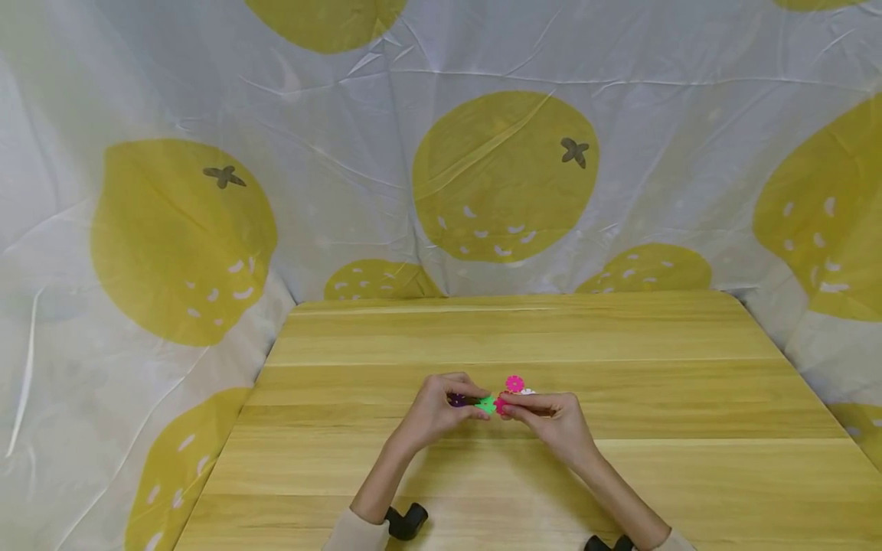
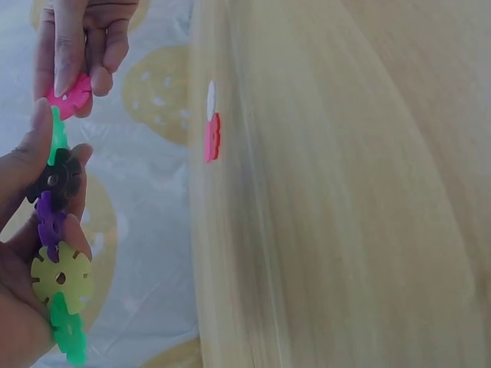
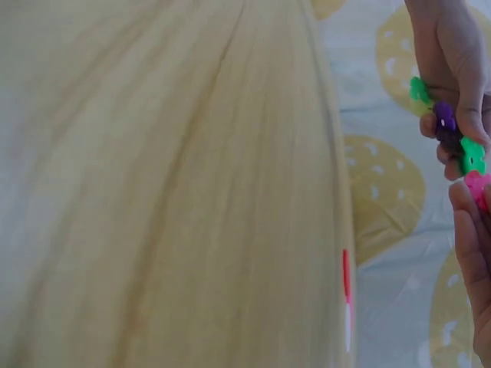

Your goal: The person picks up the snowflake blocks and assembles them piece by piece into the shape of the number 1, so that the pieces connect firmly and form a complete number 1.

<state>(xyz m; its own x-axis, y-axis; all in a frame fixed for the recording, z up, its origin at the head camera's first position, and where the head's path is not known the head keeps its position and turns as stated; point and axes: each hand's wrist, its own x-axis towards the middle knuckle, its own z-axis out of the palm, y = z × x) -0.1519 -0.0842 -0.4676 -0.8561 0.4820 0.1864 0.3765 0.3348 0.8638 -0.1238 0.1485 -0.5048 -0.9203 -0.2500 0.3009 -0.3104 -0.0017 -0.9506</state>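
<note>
In the head view my left hand (image 1: 436, 407) and right hand (image 1: 561, 430) meet above the wooden table. The left one grips a chain of notched plastic snowflake discs. From its right-hand end, the left wrist view shows a green disc (image 2: 58, 136), a black disc (image 2: 57, 178), a purple disc (image 2: 51, 224), a yellow disc (image 2: 61, 277) and another green disc (image 2: 69, 330). Between right thumb and fingers is a pinched pink disc (image 2: 70, 96), its edge against the chain's green end. Whether their notches interlock, I cannot tell.
Just beyond the right fingertips, a loose pink disc (image 1: 514, 383) and a white disc (image 1: 527, 392) lie on the table (image 1: 551, 329). A lemon-print cloth (image 1: 358, 168) hangs behind the table and along its sides.
</note>
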